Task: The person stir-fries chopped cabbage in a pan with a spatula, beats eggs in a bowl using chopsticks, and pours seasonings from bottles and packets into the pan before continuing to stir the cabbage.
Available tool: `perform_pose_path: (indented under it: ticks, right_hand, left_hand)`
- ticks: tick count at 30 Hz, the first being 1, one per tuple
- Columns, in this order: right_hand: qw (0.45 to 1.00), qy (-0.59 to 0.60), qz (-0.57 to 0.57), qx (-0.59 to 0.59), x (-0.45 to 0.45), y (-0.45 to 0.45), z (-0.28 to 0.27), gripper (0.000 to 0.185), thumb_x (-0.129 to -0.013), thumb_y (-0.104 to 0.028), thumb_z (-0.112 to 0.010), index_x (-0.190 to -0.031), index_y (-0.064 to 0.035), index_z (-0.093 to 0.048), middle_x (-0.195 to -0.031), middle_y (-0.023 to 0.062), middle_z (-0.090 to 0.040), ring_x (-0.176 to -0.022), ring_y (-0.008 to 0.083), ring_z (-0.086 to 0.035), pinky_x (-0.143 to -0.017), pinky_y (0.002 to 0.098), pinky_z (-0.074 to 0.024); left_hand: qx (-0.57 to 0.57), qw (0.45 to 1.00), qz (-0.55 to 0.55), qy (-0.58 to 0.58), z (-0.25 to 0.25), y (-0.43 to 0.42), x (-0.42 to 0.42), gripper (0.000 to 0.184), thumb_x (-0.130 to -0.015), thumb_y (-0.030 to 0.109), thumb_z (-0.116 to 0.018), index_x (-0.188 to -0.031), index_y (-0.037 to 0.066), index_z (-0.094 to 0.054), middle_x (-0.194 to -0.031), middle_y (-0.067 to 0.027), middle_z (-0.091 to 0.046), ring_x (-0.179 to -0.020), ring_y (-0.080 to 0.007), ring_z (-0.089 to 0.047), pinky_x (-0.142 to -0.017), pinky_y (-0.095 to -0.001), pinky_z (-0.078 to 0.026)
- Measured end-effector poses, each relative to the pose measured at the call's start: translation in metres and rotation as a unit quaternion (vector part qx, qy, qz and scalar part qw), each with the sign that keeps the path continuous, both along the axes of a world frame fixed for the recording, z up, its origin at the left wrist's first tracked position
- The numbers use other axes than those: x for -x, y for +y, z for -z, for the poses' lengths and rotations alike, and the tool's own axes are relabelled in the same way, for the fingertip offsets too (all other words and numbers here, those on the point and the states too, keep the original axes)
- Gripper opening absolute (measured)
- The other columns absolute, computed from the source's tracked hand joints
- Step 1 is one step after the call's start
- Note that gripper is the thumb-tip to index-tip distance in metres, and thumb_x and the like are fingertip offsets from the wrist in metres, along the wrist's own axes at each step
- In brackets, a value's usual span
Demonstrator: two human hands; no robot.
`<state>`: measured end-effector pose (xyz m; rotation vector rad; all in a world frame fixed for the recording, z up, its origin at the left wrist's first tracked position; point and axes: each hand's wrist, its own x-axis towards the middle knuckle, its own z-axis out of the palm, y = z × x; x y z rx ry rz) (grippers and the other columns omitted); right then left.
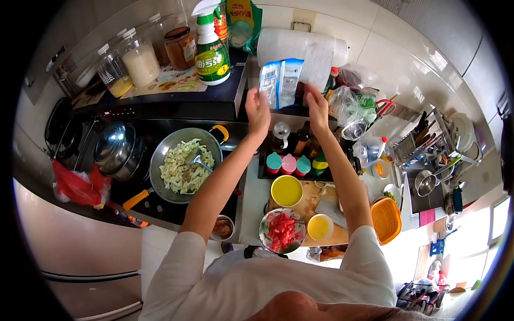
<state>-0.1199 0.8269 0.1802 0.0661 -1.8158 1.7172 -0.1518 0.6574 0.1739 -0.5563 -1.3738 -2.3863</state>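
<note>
My left hand [258,109] is raised at the left edge of a blue, white and clear packet [279,84], with its fingers closed on that edge. To the right of the packet is my right hand [317,109], its fingers apart and a gap between it and the packet. Behind both stands a paper towel roll [316,51]. Below my hands are small jars with teal and pink lids [288,163]. At the left, a pan [186,165] on the stove holds chopped pale green vegetable with a metal spoon in it.
A plate of chopped red food [281,230], a yellow bowl [286,191] and a bowl of yellow liquid [320,227] stand near the front. An orange basket [386,221] is at the right. A spray bottle [212,56] stands on the shelf; a lidded pot [115,147] sits left of the pan.
</note>
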Motion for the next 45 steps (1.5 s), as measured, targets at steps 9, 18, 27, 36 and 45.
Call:
perform_pose_path:
  ticks: [9, 18, 27, 36, 45]
  right_hand:
    - [0.986, 0.03, 0.013, -0.166, -0.053, -0.004, -0.012, 0.023, -0.094, -0.002, -0.051, -0.115, -0.0003, -0.06, -0.11, 0.0071, -0.063, -0.101, 0.0171, -0.059, -0.082, 0.0267, -0.0485]
    - [0.98, -0.027, 0.013, -0.195, -0.075, -0.044, 0.013, 0.026, -0.101, -0.018, -0.044, -0.103, 0.0006, -0.062, -0.077, 0.0076, -0.052, -0.062, 0.0134, -0.048, -0.056, 0.0264, -0.0396]
    - [0.976, -0.047, 0.037, -0.211, -0.092, -0.136, 0.075, 0.009, -0.09, -0.001, -0.06, -0.099, -0.0008, -0.061, -0.077, 0.0031, -0.056, -0.063, 0.0099, -0.046, -0.054, 0.0236, -0.0372]
    - [0.751, -0.228, -0.099, -0.612, -0.125, -0.265, 0.116, 0.063, -0.083, -0.022, -0.069, -0.139, -0.0117, -0.042, -0.106, 0.0151, -0.057, -0.092, 0.0377, -0.061, -0.076, 0.0487, -0.0505]
    - [0.688, -0.248, -0.026, -0.682, -0.149, -0.333, 0.001, 0.046, -0.082, -0.016, -0.06, -0.128, -0.0201, -0.057, -0.087, 0.0097, -0.059, -0.066, 0.0297, -0.063, -0.058, 0.043, -0.0508]
  left_hand:
    - [0.277, 0.93, -0.195, 0.146, 0.002, 0.026, 0.046, 0.025, -0.077, 0.001, -0.068, -0.1, -0.001, -0.061, -0.105, -0.0171, -0.058, -0.098, -0.0328, -0.059, -0.09, -0.0373, -0.045]
    - [0.338, 0.91, -0.175, 0.163, 0.018, -0.009, -0.005, 0.059, -0.074, 0.001, -0.071, -0.127, 0.0, -0.044, -0.122, -0.0209, -0.049, -0.117, -0.0371, -0.05, -0.101, -0.0393, -0.041]
    - [0.353, 0.922, -0.024, 0.156, 0.036, -0.095, -0.056, 0.062, -0.081, 0.004, -0.066, -0.137, 0.002, -0.04, -0.138, -0.0193, -0.042, -0.127, -0.0347, -0.045, -0.105, -0.0385, -0.038]
    - [0.42, 0.906, -0.006, 0.056, 0.083, -0.36, -0.149, 0.031, -0.08, 0.0, -0.068, -0.109, 0.006, -0.063, -0.119, -0.0117, -0.06, -0.114, -0.0303, -0.056, -0.099, -0.0382, -0.043]
    - [0.707, 0.689, -0.162, 0.01, 0.125, -0.571, -0.13, 0.053, -0.078, 0.018, -0.075, -0.124, 0.004, -0.052, -0.116, -0.0111, -0.057, -0.109, -0.0306, -0.055, -0.094, -0.0447, -0.04]
